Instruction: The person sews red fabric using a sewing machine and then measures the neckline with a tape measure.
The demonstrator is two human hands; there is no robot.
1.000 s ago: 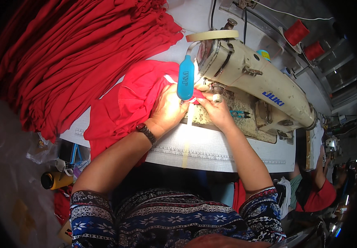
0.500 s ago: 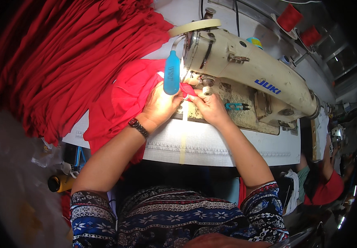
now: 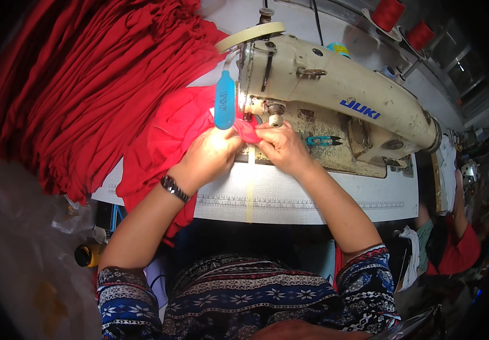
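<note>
Red fabric [image 3: 179, 122] lies bunched at the needle end of a cream sewing machine [image 3: 324, 73]. My left hand [image 3: 211, 154], with a dark watch on the wrist, grips the fabric just in front of the needle area. Close by on the right, my right hand [image 3: 283, 148] pinches the fabric's edge between thumb and fingers, beside the machine's round knob. A blue lamp [image 3: 224, 102] hangs over the left hand, and its glare washes out part of the cloth. The needle and presser foot are mostly hidden.
A large heap of red fabric [image 3: 85, 85] covers the table's left side. Thread snips [image 3: 322, 140] with blue handles lie on the machine bed. A tape roll [image 3: 250, 37] sits atop the machine head; red thread spools [image 3: 387, 14] stand behind. A ruler strip [image 3: 301, 203] runs along the table's front.
My hands have drawn slightly apart, the left moving down and left. More of the folded red edge shows between them. The whole view has shifted a little.
</note>
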